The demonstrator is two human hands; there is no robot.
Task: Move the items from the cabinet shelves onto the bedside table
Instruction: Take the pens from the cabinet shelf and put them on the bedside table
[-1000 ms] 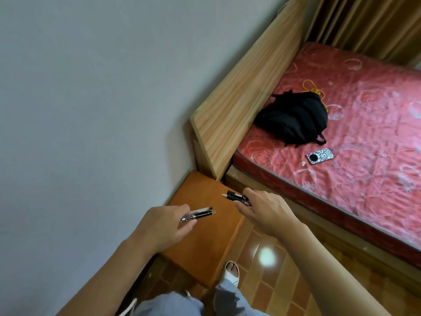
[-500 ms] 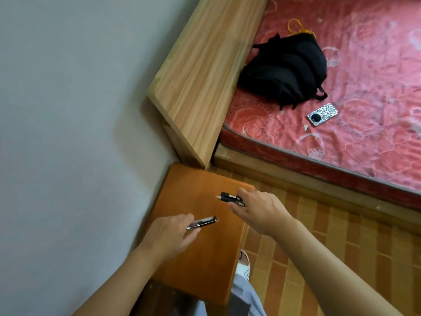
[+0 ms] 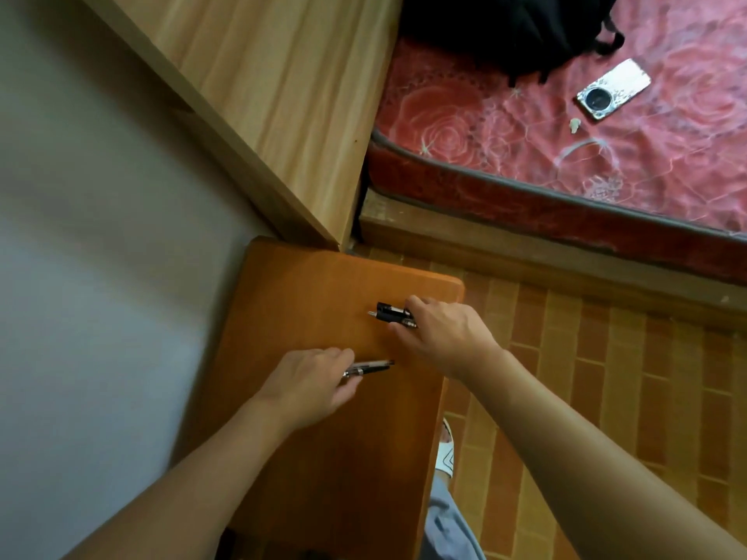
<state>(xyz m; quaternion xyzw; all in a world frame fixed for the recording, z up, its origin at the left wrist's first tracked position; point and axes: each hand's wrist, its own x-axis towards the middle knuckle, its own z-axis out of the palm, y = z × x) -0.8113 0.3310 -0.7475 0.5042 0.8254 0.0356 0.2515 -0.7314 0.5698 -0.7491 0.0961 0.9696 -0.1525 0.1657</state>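
The orange-brown bedside table [image 3: 307, 301] stands against the wall below the bed's headboard. My left hand [image 3: 311, 381] pinches two thin pens [image 3: 374, 366] low over the table's middle, tips pointing right. My right hand [image 3: 444, 333] grips a small bundle of black pens [image 3: 392, 314] close above the table top near its right edge, tips pointing left. Whether either set of pens touches the wood I cannot tell. The cabinet is out of view.
A light wooden headboard [image 3: 275, 86] rises behind the table. On the red mattress [image 3: 525, 147] lie a black backpack [image 3: 505, 26] and a phone [image 3: 613, 90]. Tiled floor [image 3: 606, 377] lies right of the table, with my white-slippered foot [image 3: 445, 452] beside it.
The view has tilted down and closed in on the table. Both hands have lowered toward its top, still holding their pens.
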